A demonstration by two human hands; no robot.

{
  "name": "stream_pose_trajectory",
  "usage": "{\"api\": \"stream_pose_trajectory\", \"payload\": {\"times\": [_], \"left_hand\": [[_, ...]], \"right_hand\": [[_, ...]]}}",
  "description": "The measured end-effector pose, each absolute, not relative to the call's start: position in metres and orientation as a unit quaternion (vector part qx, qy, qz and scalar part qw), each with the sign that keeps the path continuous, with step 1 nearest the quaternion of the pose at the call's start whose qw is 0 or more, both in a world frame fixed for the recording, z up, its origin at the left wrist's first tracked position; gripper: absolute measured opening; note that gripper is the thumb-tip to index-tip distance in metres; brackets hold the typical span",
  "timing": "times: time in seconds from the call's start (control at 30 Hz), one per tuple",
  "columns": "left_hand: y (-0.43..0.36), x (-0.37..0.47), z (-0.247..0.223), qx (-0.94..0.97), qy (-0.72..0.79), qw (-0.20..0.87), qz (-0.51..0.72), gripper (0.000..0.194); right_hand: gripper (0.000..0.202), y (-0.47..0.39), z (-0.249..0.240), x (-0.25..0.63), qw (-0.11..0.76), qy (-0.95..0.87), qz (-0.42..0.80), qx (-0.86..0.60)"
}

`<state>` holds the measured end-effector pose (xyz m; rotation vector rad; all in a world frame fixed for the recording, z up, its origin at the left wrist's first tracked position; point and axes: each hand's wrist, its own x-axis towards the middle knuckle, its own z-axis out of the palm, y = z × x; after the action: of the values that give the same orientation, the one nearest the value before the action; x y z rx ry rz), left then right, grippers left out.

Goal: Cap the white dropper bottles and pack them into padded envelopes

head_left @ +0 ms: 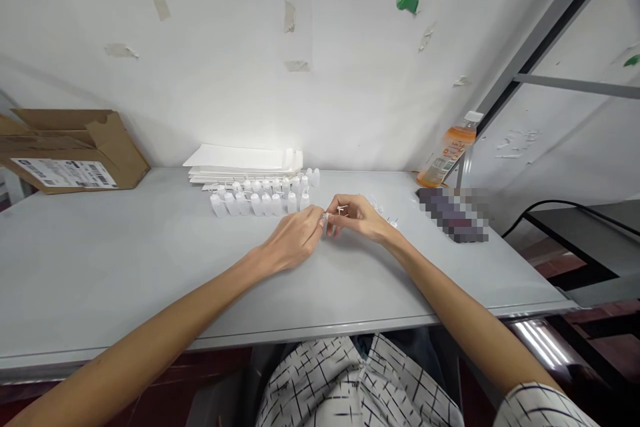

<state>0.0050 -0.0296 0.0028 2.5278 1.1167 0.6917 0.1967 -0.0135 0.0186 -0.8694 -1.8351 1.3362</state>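
Note:
My left hand [297, 237] is closed around a small white plastic piece [325, 217], likely one of the small bottles, mostly hidden by the fingers. Right beside it, my right hand [364, 219] is closed, with its fingertips against that same piece. A tiny white cap with a thin stem [341, 210] shows within the curl of the right fingers. Left of the hands, several small white squeeze bottles [256, 204] stand upright in rows, many with thin tips. A few loose small white parts [393, 222] lie on the table behind my right wrist.
A stack of flat white cartons [245, 157] lies against the wall. On the grey table [150, 260], an open cardboard box [75, 147] stands far left. An orange drink bottle [447, 153] leans at the right, near a blurred dark object [453, 215] and a metal frame.

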Motion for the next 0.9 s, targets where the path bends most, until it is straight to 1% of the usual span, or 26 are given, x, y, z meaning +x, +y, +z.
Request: {"api": "stream_pose_trajectory", "payload": {"times": [0.17,0.33,0.4,0.47,0.57,0.63,0.73,0.9], "left_hand": [[-0.029,0.003,0.002,0.892,0.4,0.048,0.204,0.027],[-0.042,0.018,-0.003,0.915,0.361,0.004,0.181,0.026],[-0.051,0.027,-0.005,0.927,0.328,0.019,0.181,0.027],[-0.056,0.033,-0.006,0.925,0.32,0.056,0.195,0.027],[-0.054,0.03,-0.006,0.905,0.337,0.102,0.239,0.027],[-0.048,0.024,-0.005,0.892,0.348,0.12,0.261,0.028],[-0.039,0.017,-0.005,0.881,0.36,0.132,0.277,0.029],[-0.033,0.014,-0.008,0.865,0.377,0.13,0.305,0.03]], "right_hand": [[0.035,-0.012,0.018,0.198,0.365,-0.696,0.519,-0.335],[0.034,-0.009,0.016,0.198,0.363,-0.698,0.494,-0.37],[0.032,-0.009,0.018,0.197,0.345,-0.715,0.475,-0.379],[0.03,-0.009,0.02,0.197,0.338,-0.722,0.47,-0.378],[0.032,-0.007,0.025,0.201,0.371,-0.708,0.466,-0.379],[0.032,-0.005,0.028,0.206,0.376,-0.707,0.464,-0.377],[0.027,-0.004,0.032,0.214,0.364,-0.723,0.455,-0.371],[0.02,-0.008,0.038,0.218,0.329,-0.771,0.379,-0.393]]}}
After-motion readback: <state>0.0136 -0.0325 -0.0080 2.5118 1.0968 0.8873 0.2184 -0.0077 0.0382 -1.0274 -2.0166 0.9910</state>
